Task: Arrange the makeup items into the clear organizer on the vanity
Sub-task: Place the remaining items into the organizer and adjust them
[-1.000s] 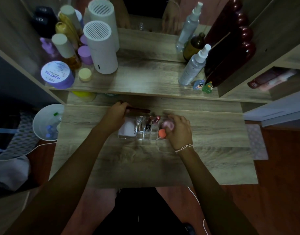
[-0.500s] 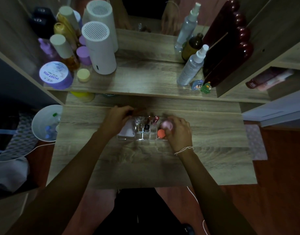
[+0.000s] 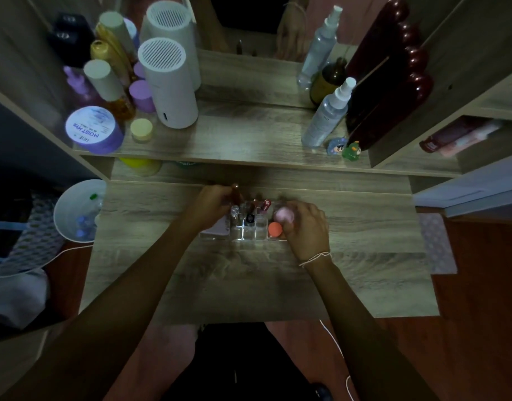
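Observation:
The clear organizer (image 3: 250, 233) stands in the middle of the vanity top, with several small tubes and bottles upright in its compartments. My left hand (image 3: 209, 202) is at its back left corner, closed around a slim dark brown tube (image 3: 235, 194) held upright over the rear slots. My right hand (image 3: 305, 227) rests on the organizer's right end, fingers around a pink sponge (image 3: 283, 215). An orange sponge (image 3: 275, 229) sits in front of it. A pale flat compact (image 3: 217, 230) lies at the organizer's left side, partly hidden by my left wrist.
The raised shelf behind holds a white cylinder (image 3: 169, 85), a purple jar (image 3: 92, 130), a spray bottle (image 3: 328, 112) and two small figurines (image 3: 344, 147). A white bin (image 3: 75, 211) stands left of the vanity. A mirror is at the back.
My left hand has turned the dark tube from lying across the organizer's back to upright and lowered it toward the rear slots. My right hand has stayed on the pink sponge.

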A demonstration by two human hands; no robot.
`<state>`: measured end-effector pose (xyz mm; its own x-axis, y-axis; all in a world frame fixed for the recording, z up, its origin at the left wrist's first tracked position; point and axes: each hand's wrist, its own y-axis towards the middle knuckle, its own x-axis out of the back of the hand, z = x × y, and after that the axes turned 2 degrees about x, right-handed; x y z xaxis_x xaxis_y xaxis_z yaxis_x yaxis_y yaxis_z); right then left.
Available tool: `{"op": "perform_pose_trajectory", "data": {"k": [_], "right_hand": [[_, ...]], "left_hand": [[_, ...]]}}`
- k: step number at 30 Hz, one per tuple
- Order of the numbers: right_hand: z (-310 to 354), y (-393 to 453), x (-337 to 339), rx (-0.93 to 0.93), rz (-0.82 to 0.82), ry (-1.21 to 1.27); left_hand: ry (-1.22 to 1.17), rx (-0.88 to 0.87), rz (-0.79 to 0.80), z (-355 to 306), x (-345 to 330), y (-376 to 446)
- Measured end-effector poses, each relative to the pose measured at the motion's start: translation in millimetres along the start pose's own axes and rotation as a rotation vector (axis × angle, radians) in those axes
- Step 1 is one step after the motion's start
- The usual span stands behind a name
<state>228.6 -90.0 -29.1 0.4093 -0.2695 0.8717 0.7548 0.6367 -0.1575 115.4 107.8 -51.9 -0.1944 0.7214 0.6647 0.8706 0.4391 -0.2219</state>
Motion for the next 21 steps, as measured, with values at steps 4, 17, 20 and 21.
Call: {"op": "perform_pose_trajectory", "data": {"k": [4,17,20,21], "right_hand": [[-1.8,0.9,1.6,-0.003,0.001,-0.004],[-0.1,1.2,0.2,0.005,-0.012,0.006],[0.6,0.7,1.1,0.017,-0.015,0.023],[1.3,0.2,1.4,0.021,-0.021,0.023]], "left_hand": [[0.095,-0.060,0.035,1.4,-1.5,1.5],[0.090,-0.039,0.061,3.8,-0.4,2.2],[0.096,-0.054,0.031,3.6,-1.7,2.3],[0.101,-0.062,0.020,3.6,-2.3,2.1]]}}
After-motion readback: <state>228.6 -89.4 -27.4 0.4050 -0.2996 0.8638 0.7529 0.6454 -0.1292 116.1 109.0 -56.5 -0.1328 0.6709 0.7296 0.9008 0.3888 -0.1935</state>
